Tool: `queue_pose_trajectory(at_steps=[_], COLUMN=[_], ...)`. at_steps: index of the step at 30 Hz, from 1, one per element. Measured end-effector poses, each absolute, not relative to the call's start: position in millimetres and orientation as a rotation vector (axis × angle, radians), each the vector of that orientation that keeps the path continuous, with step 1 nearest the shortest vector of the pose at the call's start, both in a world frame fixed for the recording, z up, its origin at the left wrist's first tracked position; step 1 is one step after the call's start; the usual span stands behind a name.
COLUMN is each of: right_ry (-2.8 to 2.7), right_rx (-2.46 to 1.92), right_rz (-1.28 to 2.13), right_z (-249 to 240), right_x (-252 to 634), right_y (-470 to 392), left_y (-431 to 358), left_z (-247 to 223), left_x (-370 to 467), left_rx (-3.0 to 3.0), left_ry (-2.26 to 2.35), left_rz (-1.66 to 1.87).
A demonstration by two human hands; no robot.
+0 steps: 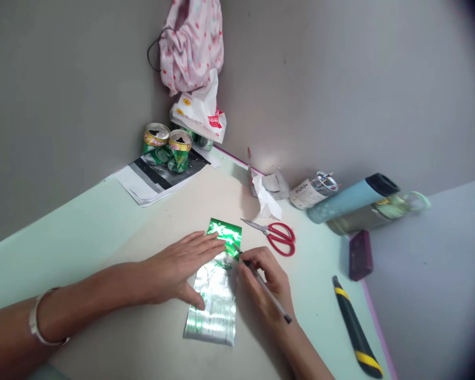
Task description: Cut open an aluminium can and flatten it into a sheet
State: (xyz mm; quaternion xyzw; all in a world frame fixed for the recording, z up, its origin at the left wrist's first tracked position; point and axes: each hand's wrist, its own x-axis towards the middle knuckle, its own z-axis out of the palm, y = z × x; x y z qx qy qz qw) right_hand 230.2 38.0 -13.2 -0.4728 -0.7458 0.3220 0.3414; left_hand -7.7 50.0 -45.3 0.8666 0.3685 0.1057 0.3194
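A flat green and silver metal sheet [217, 301] lies on the table. My left hand [182, 269] rests over its left side, with the fingers stretched out across the green upper part and the thumb on the silver part. A pen [271, 298] is held in my right hand [269, 279], its tip at the right edge of the sheet, near where green meets silver. Just above my right hand, red-handled scissors [281, 237] lie with their blades pointing left.
Two crumpled cans [180, 150] stand on papers [142, 190] at the back left. Behind the scissors are a tissue [267, 198] and a pen cup [304, 194]. A blue bottle [340, 200], a dark red box [360, 256] and a black-yellow cutter [354, 327] are on the right.
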Motion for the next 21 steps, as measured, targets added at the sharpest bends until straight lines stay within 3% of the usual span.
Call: queue_pose_trajectory(at_steps=[8, 14, 21], right_ry=[-2.341, -1.644, -1.168], right_rx=[-1.262, -1.561, -1.682], right_rz=[0.481, 0.431, 0.131], right_z=[-14.0, -2.8, -10.1], right_x=[258.9, 312.4, 393.6], right_y=[52.2, 106.7, 190.0], left_y=[50.3, 49.9, 51.4], left_z=[-41.7, -45.2, -50.8], left_x=[-6.2, -8.6, -9.1], left_rx=[2.242, 2.227, 2.223], left_ry=[1.02, 0.985, 0.979], left_rz=[0.115, 0.176, 0.201])
